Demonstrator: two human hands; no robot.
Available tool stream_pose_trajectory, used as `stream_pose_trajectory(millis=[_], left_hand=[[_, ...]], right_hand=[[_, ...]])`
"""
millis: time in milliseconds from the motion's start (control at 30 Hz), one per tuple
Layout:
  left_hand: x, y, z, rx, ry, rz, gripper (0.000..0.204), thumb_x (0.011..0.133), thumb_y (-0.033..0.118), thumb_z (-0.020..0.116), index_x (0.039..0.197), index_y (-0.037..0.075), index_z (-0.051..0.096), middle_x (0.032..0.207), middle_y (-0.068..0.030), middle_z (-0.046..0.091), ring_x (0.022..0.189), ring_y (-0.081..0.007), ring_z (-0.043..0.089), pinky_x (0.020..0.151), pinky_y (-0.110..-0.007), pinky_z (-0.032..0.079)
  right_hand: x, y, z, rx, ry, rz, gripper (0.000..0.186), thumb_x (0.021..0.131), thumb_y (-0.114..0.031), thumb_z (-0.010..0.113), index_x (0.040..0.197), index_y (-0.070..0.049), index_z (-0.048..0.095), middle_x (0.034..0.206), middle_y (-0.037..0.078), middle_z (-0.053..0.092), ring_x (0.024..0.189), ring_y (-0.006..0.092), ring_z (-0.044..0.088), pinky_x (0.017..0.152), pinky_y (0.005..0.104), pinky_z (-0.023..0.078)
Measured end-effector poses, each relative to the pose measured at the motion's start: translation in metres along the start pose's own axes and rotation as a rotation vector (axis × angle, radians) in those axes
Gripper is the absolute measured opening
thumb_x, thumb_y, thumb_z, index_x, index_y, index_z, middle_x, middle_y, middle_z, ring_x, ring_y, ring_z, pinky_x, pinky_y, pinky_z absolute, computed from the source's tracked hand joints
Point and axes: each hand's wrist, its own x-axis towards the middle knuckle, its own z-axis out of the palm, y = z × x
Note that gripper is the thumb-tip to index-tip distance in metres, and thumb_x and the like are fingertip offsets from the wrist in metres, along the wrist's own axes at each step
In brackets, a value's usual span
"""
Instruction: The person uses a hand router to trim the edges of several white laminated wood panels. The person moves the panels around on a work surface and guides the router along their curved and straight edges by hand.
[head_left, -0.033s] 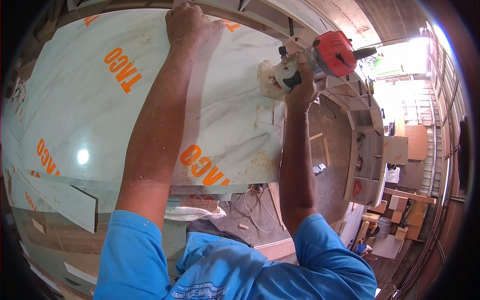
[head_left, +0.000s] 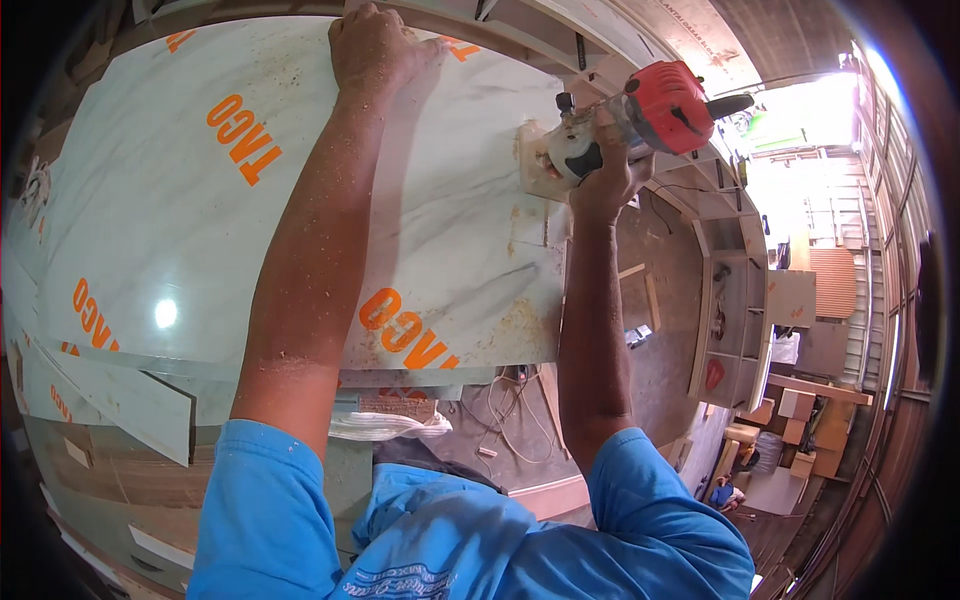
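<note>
A white marble-patterned panel (head_left: 470,170) with orange printed lettering lies flat before me. My left hand (head_left: 375,55) is at its far edge, fingers bent over the edge and thumb spread on the top face. My right hand (head_left: 605,180) is closed around a trim router (head_left: 668,105) with a red motor housing and a clear base section. The router lies tilted to the right, its pale base plate (head_left: 538,165) against the panel's right edge. Its bit is hidden. Sawdust (head_left: 525,330) speckles the panel near the right edge and my forearms.
Open wooden cabinet frames (head_left: 735,310) curve along the far and right sides. A loose cable (head_left: 515,410) lies on the floor below the near edge. More panels (head_left: 150,405) are stacked beneath at left. A person (head_left: 725,493) sits low at the far right, near boards and boxes.
</note>
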Motion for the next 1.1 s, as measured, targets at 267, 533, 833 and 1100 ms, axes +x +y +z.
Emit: stream_pose_trajectory(millis=[267, 533, 833, 1100], left_hand=[[-0.01, 0.006, 0.0, -0.093, 0.244, -0.063, 0.044, 0.067, 0.038, 0.091, 0.073, -0.002, 0.073, 0.082, -0.018, 0.072, 0.087, -0.0356, 0.069, 0.089, -0.045, 0.053], [0.0, 0.005, -0.009, -0.119, -0.004, -0.141, 0.042, 0.066, 0.035, 0.091, 0.069, -0.001, 0.071, 0.078, -0.0192, 0.073, 0.08, -0.0341, 0.071, 0.079, -0.042, 0.056], [-0.01, 0.022, -0.026, -0.249, 0.042, -0.202, 0.031, 0.069, 0.024, 0.087, 0.078, -0.003, 0.073, 0.081, -0.0209, 0.073, 0.083, -0.0332, 0.073, 0.082, -0.041, 0.057], [-0.003, 0.01, -0.012, -0.083, 0.054, -0.121, 0.036, 0.069, 0.026, 0.089, 0.084, -0.004, 0.074, 0.084, -0.0205, 0.074, 0.087, -0.0325, 0.073, 0.085, -0.039, 0.058]], right_hand=[[-0.016, -0.017, -0.006, 0.049, 0.016, 0.097, 0.057, 0.075, -0.012, 0.084, 0.125, 0.0, 0.06, 0.11, 0.009, 0.066, 0.097, 0.0192, 0.065, 0.092, 0.0352, 0.051], [-0.041, -0.035, -0.019, 0.057, 0.016, 0.172, 0.051, 0.075, -0.01, 0.083, 0.119, 0.002, 0.062, 0.104, 0.009, 0.067, 0.093, 0.02, 0.066, 0.088, 0.0342, 0.053], [-0.061, -0.06, -0.018, -0.023, 0.008, 0.089, 0.036, 0.083, -0.019, 0.073, 0.11, 0.003, 0.064, 0.098, 0.011, 0.069, 0.087, 0.0189, 0.068, 0.08, 0.0335, 0.058], [-0.07, -0.06, -0.028, -0.064, 0.009, 0.058, 0.037, 0.079, -0.021, 0.073, 0.105, 0.004, 0.066, 0.093, 0.013, 0.071, 0.079, 0.0209, 0.069, 0.074, 0.0343, 0.059]])
